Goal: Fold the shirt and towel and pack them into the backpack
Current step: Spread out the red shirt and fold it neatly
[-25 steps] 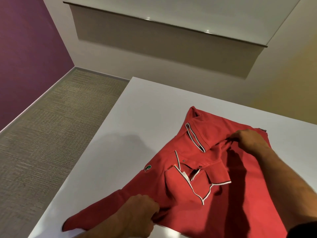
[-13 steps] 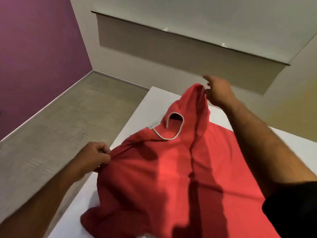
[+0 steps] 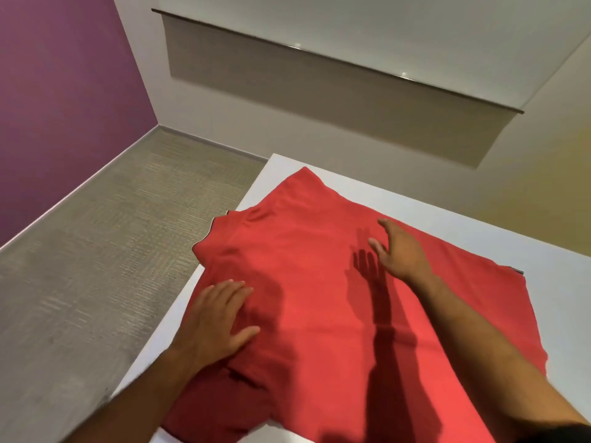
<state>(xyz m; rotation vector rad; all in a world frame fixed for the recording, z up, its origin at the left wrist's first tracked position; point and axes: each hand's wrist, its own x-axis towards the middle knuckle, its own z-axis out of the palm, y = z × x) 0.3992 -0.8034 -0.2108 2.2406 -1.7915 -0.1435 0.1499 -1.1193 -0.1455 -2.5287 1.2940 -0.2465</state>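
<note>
White counter [image 3: 399, 199] carries the red shirt [image 3: 319, 282], spread flat. Left hand [image 3: 214, 318] and right hand [image 3: 399, 251] rest with fingers straight, apart; smooth creases outward before folding.

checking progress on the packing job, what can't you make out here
- Towel and backpack: neither shows in the head view.
- Shirt front and collar: face down on the table; only a trim edge peeks out.
- Shirt's near hem: cut off by the bottom edge.
- Right hand: contact with the shirt unclear.
- Left hand hides the cloth beneath.

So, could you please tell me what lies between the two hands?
Only bare red shirt, crossed by an arm's shadow, lies between left hand and right hand, per the head view.
</note>
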